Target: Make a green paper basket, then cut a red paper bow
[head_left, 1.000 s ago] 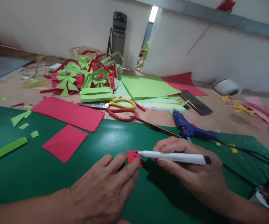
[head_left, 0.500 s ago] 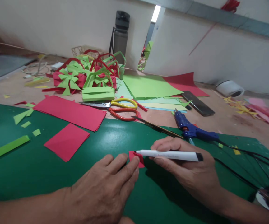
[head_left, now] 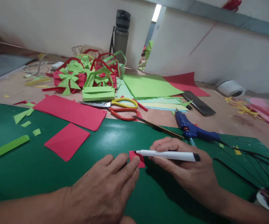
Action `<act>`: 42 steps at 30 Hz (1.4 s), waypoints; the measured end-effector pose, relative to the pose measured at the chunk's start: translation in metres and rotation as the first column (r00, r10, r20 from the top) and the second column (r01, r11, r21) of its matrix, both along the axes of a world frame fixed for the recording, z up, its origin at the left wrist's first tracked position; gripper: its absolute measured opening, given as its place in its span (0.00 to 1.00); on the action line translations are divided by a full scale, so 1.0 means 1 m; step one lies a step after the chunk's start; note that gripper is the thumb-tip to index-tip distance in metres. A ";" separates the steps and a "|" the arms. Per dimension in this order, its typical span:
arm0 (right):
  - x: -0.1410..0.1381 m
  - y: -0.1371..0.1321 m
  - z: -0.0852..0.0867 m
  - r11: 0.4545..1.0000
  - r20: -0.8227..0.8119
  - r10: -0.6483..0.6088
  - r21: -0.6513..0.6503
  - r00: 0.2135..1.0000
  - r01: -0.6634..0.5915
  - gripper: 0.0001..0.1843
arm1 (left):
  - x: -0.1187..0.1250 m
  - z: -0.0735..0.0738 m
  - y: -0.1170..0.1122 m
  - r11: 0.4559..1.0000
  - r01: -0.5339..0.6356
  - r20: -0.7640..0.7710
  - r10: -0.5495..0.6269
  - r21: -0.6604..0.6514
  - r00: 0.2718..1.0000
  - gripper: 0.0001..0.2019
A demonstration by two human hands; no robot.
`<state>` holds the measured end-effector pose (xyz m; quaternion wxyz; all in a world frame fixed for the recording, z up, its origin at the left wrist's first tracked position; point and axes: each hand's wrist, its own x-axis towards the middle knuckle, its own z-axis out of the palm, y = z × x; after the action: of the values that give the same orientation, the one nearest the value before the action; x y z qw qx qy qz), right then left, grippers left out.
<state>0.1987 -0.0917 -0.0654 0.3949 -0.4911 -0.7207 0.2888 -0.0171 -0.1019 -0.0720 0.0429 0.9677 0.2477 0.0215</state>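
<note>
A small red paper piece (head_left: 141, 162) lies on the green mat, partly covered by my left hand (head_left: 112, 179). My left fingers are stretched out and their tips press the paper down flat. In my right hand (head_left: 183, 166) is a white marker (head_left: 169, 154), pinched between thumb and fingers, its black end pointing right. The marker's dark tip touches the upper edge of the red piece. Left of my hands lie a red paper square (head_left: 67, 141) and a stack of long red paper strips (head_left: 71, 112).
Beyond the mat lie scissors (head_left: 123, 109), a pencil (head_left: 160, 127), a blue glue gun (head_left: 191, 127) with its cable, and a phone (head_left: 199, 103). Red and green paper baskets (head_left: 90, 71) are heaped near a dark bottle (head_left: 120, 37). Green paper sheets (head_left: 150, 86) lie behind the scissors.
The marker and my right hand have shifted very slightly, with the tip still at the red piece's upper edge. My left hand stays in place on the paper.
</note>
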 end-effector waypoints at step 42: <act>-0.001 -0.004 0.002 0.989 0.085 0.065 0.127 0.994 -0.076 0.06 | -0.001 0.004 0.004 0.999 0.016 0.021 -0.015 -0.046 1.000 0.34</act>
<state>0.1977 -0.0959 -0.0639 0.3863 -0.4496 -0.7704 0.2349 -0.0186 -0.0977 -0.0676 0.0681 0.9680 0.2401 0.0254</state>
